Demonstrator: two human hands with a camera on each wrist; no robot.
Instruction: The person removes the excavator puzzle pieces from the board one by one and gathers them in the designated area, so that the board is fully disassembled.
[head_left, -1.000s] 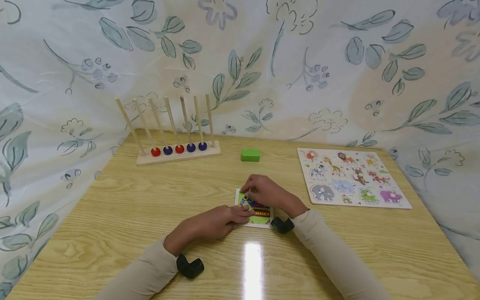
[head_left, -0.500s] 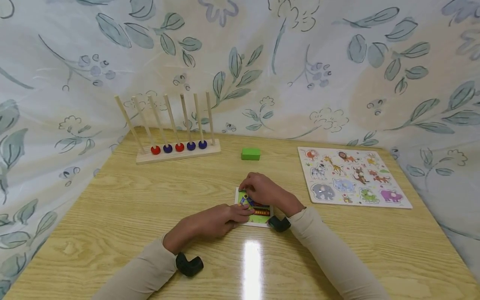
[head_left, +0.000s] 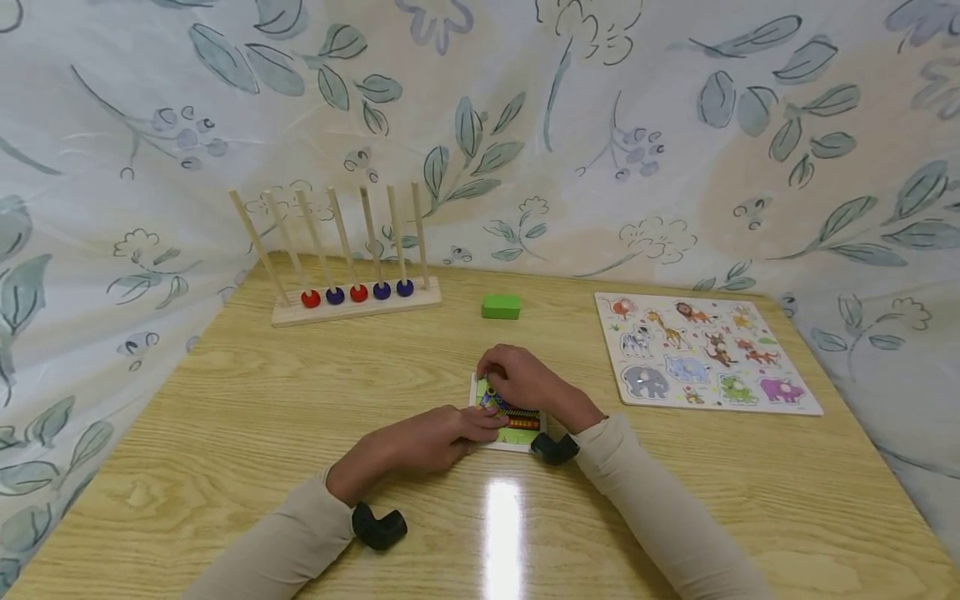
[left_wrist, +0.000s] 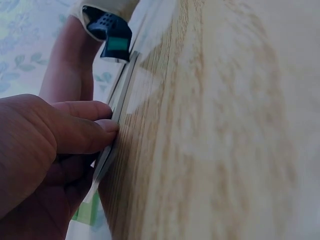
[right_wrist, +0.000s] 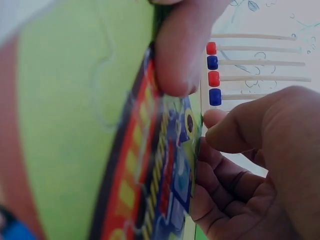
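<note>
1. The puzzle [head_left: 519,435], a small board with a vehicle picture on green, is lying on the table [head_left: 360,367] between the 2 hands; both are touching it, so neither is nearer.
2. The left hand [head_left: 431,437] is reaching in at the near left corner, with the puzzle lying ahead of it and to its right. Its fingers are lying over the picture while its thumb is meeting the near edge, so it seems to be holding the board lightly.
3. The right hand [head_left: 531,382] is bending over the far part, with the puzzle's visible part lying on its near side. Its fingers are well curled and its thumb is sitting close to them, apparently pinching at the far edge; whether 1 piece or the whole board is between the tips, I cannot tell.
4. The puzzle is looking nearly square, so no long axis is showing clearly. Any move here would probably be turning on that far edge, with the left hand bracing opposite.
5. The left wrist view is showing the thumb at the near edge, which the head view is hiding.
6. The right wrist view is revealing piece seams and a left fingertip resting on the picture.
</note>
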